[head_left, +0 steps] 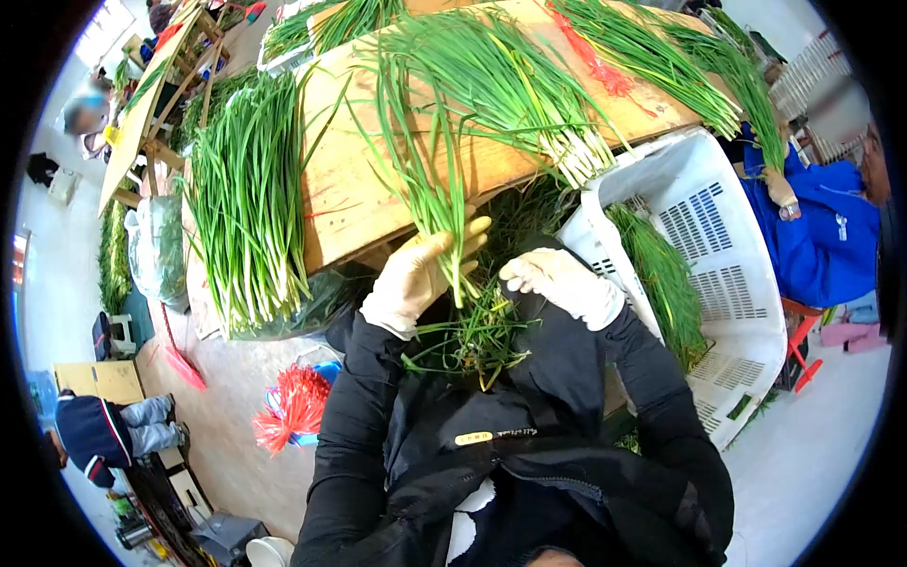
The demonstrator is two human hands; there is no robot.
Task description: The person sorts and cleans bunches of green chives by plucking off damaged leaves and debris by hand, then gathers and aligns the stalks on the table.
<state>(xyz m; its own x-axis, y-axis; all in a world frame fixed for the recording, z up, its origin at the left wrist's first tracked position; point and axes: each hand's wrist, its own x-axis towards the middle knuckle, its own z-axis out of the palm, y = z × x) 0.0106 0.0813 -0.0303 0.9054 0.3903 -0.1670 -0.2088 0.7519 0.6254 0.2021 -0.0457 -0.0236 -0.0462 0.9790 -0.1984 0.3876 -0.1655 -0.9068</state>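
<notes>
My left hand point(416, 276), in a pale glove, is closed around a small bunch of Chinese chives point(436, 194). The leaves run up over the table edge and the pale stem ends point down toward my lap. My right hand point(565, 285), also gloved, is beside it over my right thigh, with its fingers curled together. Whether anything is in its fingertips is hidden. Loose chive scraps point(477, 335) lie on my lap beneath both hands.
A wooden table point(354, 180) bears a large chive pile point(515, 90) and a thick chive bundle point(250, 189) at left. A white plastic crate point(723, 269) with chives stands at my right. Red ties point(291, 406) lie on the floor. A person in blue point(817, 236) works at right.
</notes>
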